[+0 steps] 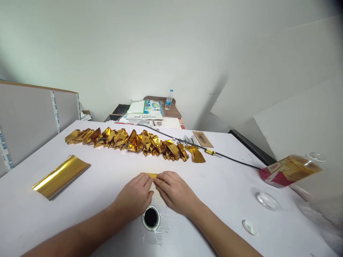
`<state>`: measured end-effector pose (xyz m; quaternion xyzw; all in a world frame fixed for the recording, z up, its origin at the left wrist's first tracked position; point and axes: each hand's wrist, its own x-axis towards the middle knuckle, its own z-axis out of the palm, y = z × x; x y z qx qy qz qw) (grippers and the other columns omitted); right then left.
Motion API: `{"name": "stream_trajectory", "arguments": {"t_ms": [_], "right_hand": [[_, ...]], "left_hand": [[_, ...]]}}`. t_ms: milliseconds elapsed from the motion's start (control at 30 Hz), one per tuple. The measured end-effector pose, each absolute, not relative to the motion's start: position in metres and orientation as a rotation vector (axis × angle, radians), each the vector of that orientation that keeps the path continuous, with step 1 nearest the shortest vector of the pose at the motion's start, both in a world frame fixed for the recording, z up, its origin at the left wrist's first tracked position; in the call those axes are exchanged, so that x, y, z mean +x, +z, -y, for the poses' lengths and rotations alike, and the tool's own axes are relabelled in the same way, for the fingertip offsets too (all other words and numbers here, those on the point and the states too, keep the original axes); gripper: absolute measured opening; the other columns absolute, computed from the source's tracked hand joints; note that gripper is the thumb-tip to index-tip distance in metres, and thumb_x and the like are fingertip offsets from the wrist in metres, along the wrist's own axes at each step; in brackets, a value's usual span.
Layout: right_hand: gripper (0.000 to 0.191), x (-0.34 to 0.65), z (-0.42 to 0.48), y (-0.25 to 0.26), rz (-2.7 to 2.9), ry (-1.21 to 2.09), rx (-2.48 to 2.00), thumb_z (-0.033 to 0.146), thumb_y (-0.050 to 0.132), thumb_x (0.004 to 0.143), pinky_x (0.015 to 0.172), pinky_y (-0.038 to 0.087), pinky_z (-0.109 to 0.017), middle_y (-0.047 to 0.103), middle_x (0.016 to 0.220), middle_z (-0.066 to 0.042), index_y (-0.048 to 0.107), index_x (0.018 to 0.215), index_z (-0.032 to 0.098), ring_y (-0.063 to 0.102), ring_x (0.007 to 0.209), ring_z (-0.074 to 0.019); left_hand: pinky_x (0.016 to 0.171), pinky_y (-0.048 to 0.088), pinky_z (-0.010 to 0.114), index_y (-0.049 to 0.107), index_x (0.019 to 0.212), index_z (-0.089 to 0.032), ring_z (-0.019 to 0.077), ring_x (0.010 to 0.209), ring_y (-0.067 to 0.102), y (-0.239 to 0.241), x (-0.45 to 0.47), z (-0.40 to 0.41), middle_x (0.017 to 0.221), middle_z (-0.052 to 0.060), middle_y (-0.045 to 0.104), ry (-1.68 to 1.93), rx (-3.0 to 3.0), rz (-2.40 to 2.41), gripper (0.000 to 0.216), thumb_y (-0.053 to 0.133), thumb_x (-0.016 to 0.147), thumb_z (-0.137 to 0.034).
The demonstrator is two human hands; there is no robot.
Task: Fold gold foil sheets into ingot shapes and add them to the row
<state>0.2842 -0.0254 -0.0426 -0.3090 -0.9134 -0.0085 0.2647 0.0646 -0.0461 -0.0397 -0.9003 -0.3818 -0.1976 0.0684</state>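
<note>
A small piece of gold foil paper (153,175) lies on the white table between my two hands, mostly covered by fingers. My left hand (136,195) presses its fingertips on the left part of the paper. From the other side, my right hand (174,191) bends its fingers over the right part, close to the left fingertips. Just below the hands is a round hole with a white rim (151,217), dark inside, with clear tape around it. Beyond the hands, a long row of folded gold foil pieces (120,139) stretches across the table.
A curled stack of gold foil sheets (63,175) lies left. A black cable (230,158), a yellow-handled screwdriver (210,152) and a brown card (203,139) lie at the back right. A plastic jar (291,170) stands right, near a white disc (250,227). A water bottle (169,100) stands behind.
</note>
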Motion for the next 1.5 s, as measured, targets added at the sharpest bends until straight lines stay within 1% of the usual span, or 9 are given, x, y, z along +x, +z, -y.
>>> {"name": "stream_trajectory", "arguments": {"t_ms": [433, 600, 733, 933, 1000, 1100, 1167, 1333, 1500], "right_hand": [[0.022, 0.285, 0.027, -0.039, 2.515, -0.001, -0.914, 0.023, 0.059, 0.103, 0.086, 0.051, -0.042, 0.072, 0.104, -0.012, 0.073, 0.119, 0.018, 0.063, 0.100, -0.0264], [0.017, 0.307, 0.024, -0.031, 2.436, 0.065, -1.012, 0.028, 0.065, 0.101, 0.090, 0.048, -0.046, 0.075, 0.108, -0.009, 0.080, 0.094, 0.023, 0.065, 0.105, -0.0273], [0.018, 0.317, 0.022, -0.032, 2.434, 0.113, -1.005, 0.029, 0.066, 0.100, 0.092, 0.050, -0.047, 0.076, 0.114, -0.008, 0.081, 0.091, 0.024, 0.066, 0.111, -0.0277], [0.013, 0.305, 0.016, -0.044, 2.269, 0.190, -1.025, 0.030, 0.065, 0.100, 0.100, 0.050, -0.051, 0.074, 0.126, -0.012, 0.073, 0.096, 0.022, 0.067, 0.117, -0.0294], [0.013, 0.301, 0.013, -0.045, 2.233, 0.252, -1.053, 0.031, 0.065, 0.099, 0.102, 0.049, -0.051, 0.074, 0.126, -0.012, 0.070, 0.108, 0.022, 0.067, 0.119, -0.0301], [0.032, 0.299, 0.011, -0.044, 2.237, 0.261, -1.059, 0.027, 0.066, 0.097, 0.102, 0.047, -0.051, 0.075, 0.119, -0.011, 0.062, 0.129, 0.022, 0.066, 0.115, -0.0301], [0.036, 0.300, 0.011, -0.044, 2.252, 0.209, -1.043, 0.023, 0.065, 0.097, 0.101, 0.045, -0.049, 0.075, 0.114, -0.010, 0.060, 0.133, 0.022, 0.066, 0.112, -0.0291], [0.009, 0.302, 0.012, -0.041, 2.300, 0.148, -0.902, 0.016, 0.064, 0.095, 0.093, 0.044, -0.040, 0.074, 0.102, -0.006, 0.067, 0.100, 0.023, 0.066, 0.100, -0.0236], [0.014, 0.303, 0.019, -0.032, 2.403, 0.227, -0.816, 0.010, 0.058, 0.089, 0.094, 0.042, -0.040, 0.075, 0.103, -0.006, 0.064, 0.093, 0.023, 0.068, 0.102, -0.0226]], "left_hand": [[0.103, 0.062, 0.046, 0.072, 0.119, -0.015, 0.0295, 0.113, 0.071, -0.038, 0.058, 0.043, 0.118, 0.014, 0.076, -0.629, -2.793, 1.214, 0.027, 0.055, 0.097, -0.015], [0.092, 0.065, 0.043, 0.080, 0.092, -0.017, 0.0267, 0.100, 0.075, -0.023, 0.035, 0.036, 0.103, 0.010, 0.079, -0.634, -2.785, 1.332, 0.027, 0.053, 0.100, -0.017], [0.087, 0.064, 0.043, 0.079, 0.082, -0.019, 0.0268, 0.095, 0.074, -0.018, 0.029, 0.034, 0.095, 0.009, 0.079, -0.600, -2.750, 1.390, 0.029, 0.056, 0.099, -0.020], [0.103, 0.060, 0.049, 0.071, 0.094, -0.018, 0.0303, 0.118, 0.068, -0.025, 0.033, 0.028, 0.122, 0.012, 0.075, -0.792, -2.735, 1.381, 0.007, 0.065, 0.095, -0.021], [0.105, 0.059, 0.049, 0.068, 0.108, -0.019, 0.0296, 0.123, 0.066, -0.025, 0.033, 0.025, 0.127, 0.012, 0.072, -0.874, -2.737, 1.413, 0.014, 0.066, 0.094, -0.020], [0.105, 0.058, 0.048, 0.059, 0.134, -0.020, 0.0282, 0.123, 0.065, -0.022, 0.034, 0.023, 0.127, 0.011, 0.071, -0.921, -2.781, 1.371, 0.038, 0.063, 0.096, -0.017], [0.103, 0.057, 0.047, 0.058, 0.138, -0.020, 0.0274, 0.120, 0.064, -0.019, 0.035, 0.023, 0.122, 0.010, 0.072, -0.905, -2.812, 1.294, 0.040, 0.058, 0.099, -0.015], [0.091, 0.057, 0.042, 0.069, 0.102, -0.020, 0.0251, 0.101, 0.064, -0.016, 0.036, 0.024, 0.101, 0.008, 0.073, -0.779, -2.872, 1.194, 0.017, 0.054, 0.100, -0.012], [0.087, 0.057, 0.038, 0.065, 0.092, -0.020, 0.0227, 0.092, 0.068, -0.015, 0.031, 0.026, 0.095, 0.006, 0.073, -0.679, -2.969, 1.228, 0.021, 0.051, 0.091, -0.005]]}}
